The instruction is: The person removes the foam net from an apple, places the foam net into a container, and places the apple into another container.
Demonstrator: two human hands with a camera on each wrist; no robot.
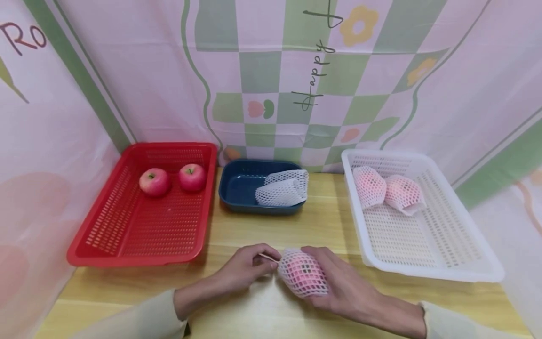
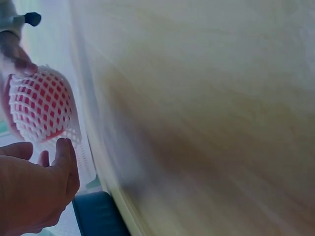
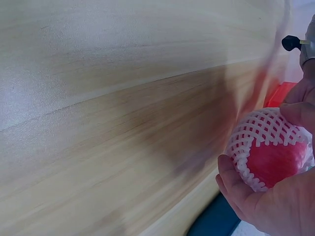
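Observation:
An apple in a white foam net [image 1: 304, 273] is above the table between the hands. My right hand [image 1: 345, 282] grips it from the right, fingers and thumb curled round its sides. In the right wrist view, bare red apple skin [image 3: 275, 162] shows at the net's open end, by the right palm. At the opposite end, my left hand [image 1: 247, 268] has its curled fingers at the net's edge, with a thin pale strip between thumb and forefinger. The left wrist view has the left fingertips [image 2: 64, 147] right at the net's end.
A red basket [image 1: 135, 261] with two bare apples [image 1: 155, 182] stands left. At the back middle, a dark blue tray [image 1: 239, 186] contains folded foam nets [image 1: 281, 190]. A white basket [image 1: 432, 270] on the right holds two netted apples [image 1: 402, 192]. A patterned curtain [image 1: 262, 70] hangs behind.

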